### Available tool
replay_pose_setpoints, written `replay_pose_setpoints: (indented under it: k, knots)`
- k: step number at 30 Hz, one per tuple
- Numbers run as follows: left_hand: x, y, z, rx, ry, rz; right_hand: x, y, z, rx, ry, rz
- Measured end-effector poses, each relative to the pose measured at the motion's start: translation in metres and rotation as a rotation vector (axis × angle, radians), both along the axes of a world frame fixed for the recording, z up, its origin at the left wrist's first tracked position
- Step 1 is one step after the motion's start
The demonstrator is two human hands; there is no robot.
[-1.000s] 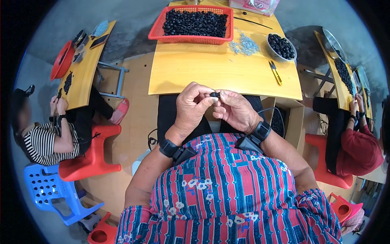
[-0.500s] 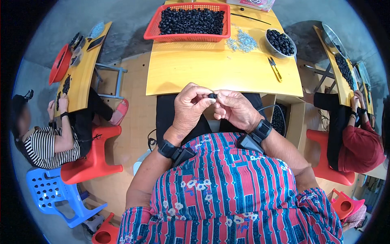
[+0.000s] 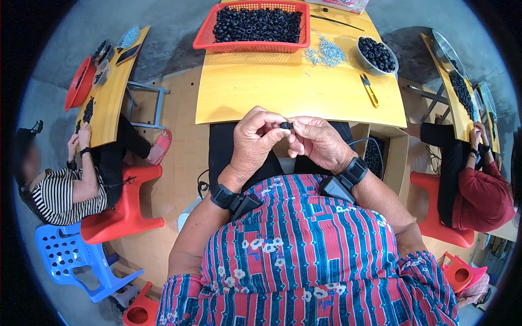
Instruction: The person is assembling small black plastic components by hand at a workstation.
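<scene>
A small black round part [image 3: 285, 125] sits between the fingertips of both my hands, just off the table's near edge. My left hand [image 3: 254, 139] pinches it between thumb and forefinger. From the other side, my right hand [image 3: 322, 140] closes thumb and fingers on the same piece; its exact form is mostly covered. On the yellow table [image 3: 255, 98] beyond are a red plastic basket [image 3: 261, 48] full of black ring-like parts and a pile of small clear pieces [image 3: 328, 52]. To their right stand a bowl [image 3: 376, 70] of black round parts and yellow-handled thread snips [image 3: 370, 91].
A thin black strip [image 3: 337, 22] and a pink-white box [image 3: 353, 5] lie at the table's far end. An open carton [image 3: 392, 157] stands below its right side. Co-workers sit at side tables, one in stripes [image 3: 57, 195], one in dark red [image 3: 478, 193].
Both hands stay pinched on the black part, with only slight finger shifts. The view has moved a little. At left, the co-worker's hands have come closer together.
</scene>
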State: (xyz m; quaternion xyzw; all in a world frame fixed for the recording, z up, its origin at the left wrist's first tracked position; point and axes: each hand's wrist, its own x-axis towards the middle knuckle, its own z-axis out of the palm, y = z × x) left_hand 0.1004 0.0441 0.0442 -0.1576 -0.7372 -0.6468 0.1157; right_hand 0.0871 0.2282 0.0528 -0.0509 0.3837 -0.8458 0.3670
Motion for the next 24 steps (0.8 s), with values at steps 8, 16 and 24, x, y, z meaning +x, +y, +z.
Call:
replay_pose_setpoints:
  k: [8, 16, 24]
  knots:
    - [0.0, -0.001, 0.001, 0.004, -0.004, -0.021, -0.001, 0.0, -0.004, -0.024, -0.02, 0.032]
    - [0.001, -0.001, -0.004, 0.016, -0.014, -0.009, 0.0, -0.004, -0.003, -0.031, -0.022, 0.016]
    - [0.004, 0.0, -0.007, 0.166, -0.181, -0.077, 0.003, -0.009, -0.001, -0.024, -0.015, -0.02]
